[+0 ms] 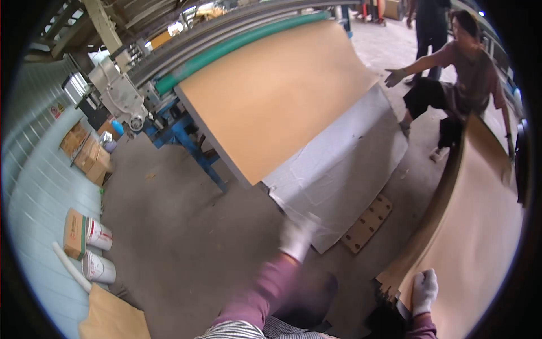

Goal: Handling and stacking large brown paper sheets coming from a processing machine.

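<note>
My left hand [298, 236], in a white glove, is blurred by motion over the near edge of the grey-white covered surface [344, 158]. Its fingers are smeared. My right hand [424, 291], also gloved, is closed at the near left corner of a stack of brown sheets [474, 237], gripping the edge of a sheet. One large brown sheet [276, 85] lies on the machine's sloping front, its far edge by a green roller [243, 48]. The sheet's lower edge overlaps the grey-white surface. A co-worker [468, 73] beyond the stack stretches one gloved hand toward the sheet's right corner.
A perforated tan board [367, 223] lies on the floor under the covered surface. The machine's blue frame [195, 150] stands at left. White buckets [99, 266] and cardboard boxes [90, 155] line the left wall. Another person [430, 34] stands at the far right.
</note>
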`<state>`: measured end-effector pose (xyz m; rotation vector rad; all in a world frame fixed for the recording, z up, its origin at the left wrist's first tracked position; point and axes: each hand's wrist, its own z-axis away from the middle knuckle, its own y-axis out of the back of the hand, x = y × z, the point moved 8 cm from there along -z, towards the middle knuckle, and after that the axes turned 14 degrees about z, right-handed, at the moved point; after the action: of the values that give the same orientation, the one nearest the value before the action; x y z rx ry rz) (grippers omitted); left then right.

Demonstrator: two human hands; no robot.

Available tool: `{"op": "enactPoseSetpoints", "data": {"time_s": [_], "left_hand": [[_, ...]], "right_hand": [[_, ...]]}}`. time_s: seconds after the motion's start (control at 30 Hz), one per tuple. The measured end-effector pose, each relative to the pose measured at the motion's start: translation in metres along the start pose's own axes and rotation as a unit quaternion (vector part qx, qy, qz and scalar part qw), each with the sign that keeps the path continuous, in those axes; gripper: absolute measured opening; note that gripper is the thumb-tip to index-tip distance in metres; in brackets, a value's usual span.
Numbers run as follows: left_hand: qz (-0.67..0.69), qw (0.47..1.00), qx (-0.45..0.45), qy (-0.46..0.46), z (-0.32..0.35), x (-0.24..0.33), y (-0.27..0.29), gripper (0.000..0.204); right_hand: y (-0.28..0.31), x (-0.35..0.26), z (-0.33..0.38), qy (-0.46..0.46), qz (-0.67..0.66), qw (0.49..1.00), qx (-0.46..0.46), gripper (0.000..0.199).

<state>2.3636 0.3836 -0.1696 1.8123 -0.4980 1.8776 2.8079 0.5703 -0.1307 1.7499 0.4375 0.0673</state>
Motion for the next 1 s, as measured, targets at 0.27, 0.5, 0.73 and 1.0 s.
{"op": "enactPoseSetpoints", "data": {"time_s": [0.27,0.5,0.73,1.0], "left_hand": [[0.251,0.918,0.306,-0.015,-0.152,-0.132,0.264,0.037],[0.388,0.899,-0.018,0.205,-0.058,-0.009,0.114,0.039],[0.182,0.964,-0.194,-0.023,0.046,0.230,0.029,0.020],[0.316,0.880,-0.354,0.017,0.126,0.270,0.000,0.022]], "right_hand": [[-0.009,-0.035,-0.007,0.023,-0.042,0.998,-0.046,0.006],[0.003,-0.035,-0.011,0.018,-0.012,1.000,-0.003,0.006],[0.007,-0.003,0.000,-0.049,0.049,0.995,-0.075,0.015],[0.087,-0.098,0.068,0.019,-0.283,0.928,-0.240,0.045]]}}
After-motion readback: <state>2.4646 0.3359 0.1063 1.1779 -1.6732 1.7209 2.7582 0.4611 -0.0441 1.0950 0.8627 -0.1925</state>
